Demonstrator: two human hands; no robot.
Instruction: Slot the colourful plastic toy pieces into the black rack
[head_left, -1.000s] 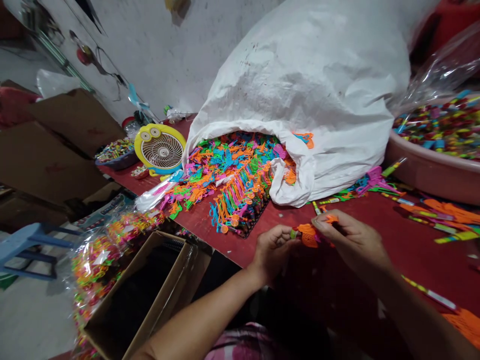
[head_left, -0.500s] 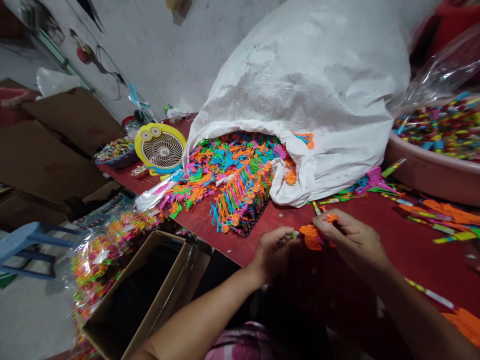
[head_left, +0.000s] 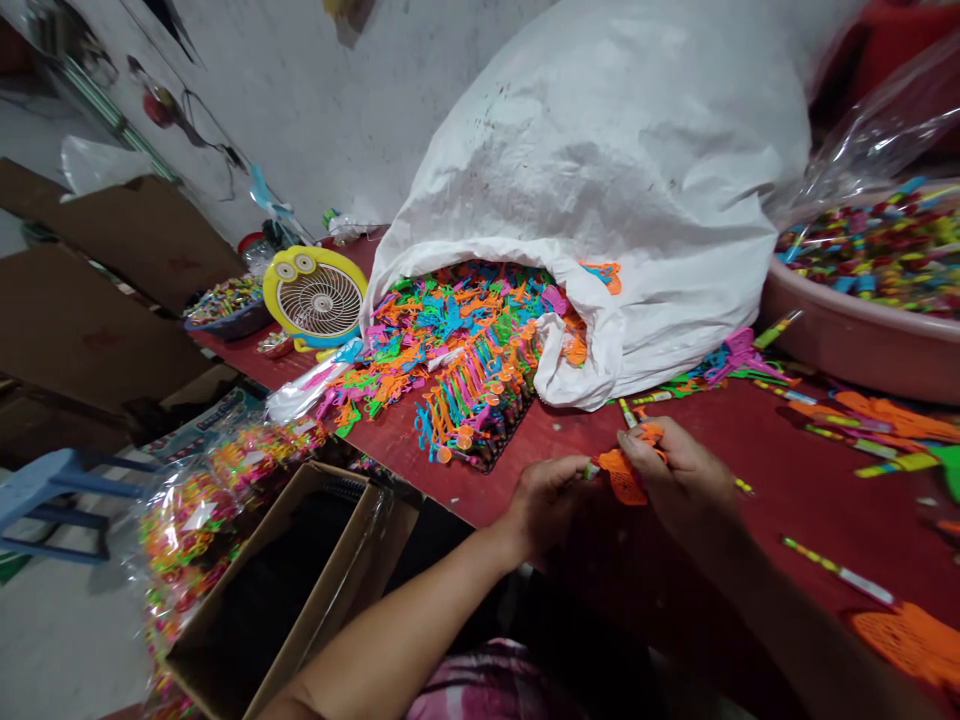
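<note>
My left hand (head_left: pixel 550 492) is closed in a pinch around the end of a small tube, mostly hidden by the fingers. At that tube's other side hangs an orange plastic piece (head_left: pixel 624 480) with a flat, perforated face. My right hand (head_left: pixel 686 470) is closed on this piece from the right, with more orange plastic showing above its fingertips. Both hands are close together over the red table (head_left: pixel 559 435). Just beyond them lie striped tubes (head_left: pixel 628 412). Nearer to me on the right rests a yellow-and-white tube (head_left: pixel 836 570) beside an orange perforated piece (head_left: pixel 904 640).
A big white sack (head_left: pixel 600 180) spills colourful plastic pieces (head_left: pixel 465 310) beside a black rack of them (head_left: pixel 487 395). A pink basin (head_left: pixel 862 330) of striped tubes stands right. Left are a yellow fan (head_left: pixel 319 300), a cardboard box (head_left: pixel 352 570) and a blue stool (head_left: pixel 64 490).
The view has shifted slightly. My right hand has turned a little and stays close to my left hand, with the orange piece between them. A green piece now shows at the right edge.
</note>
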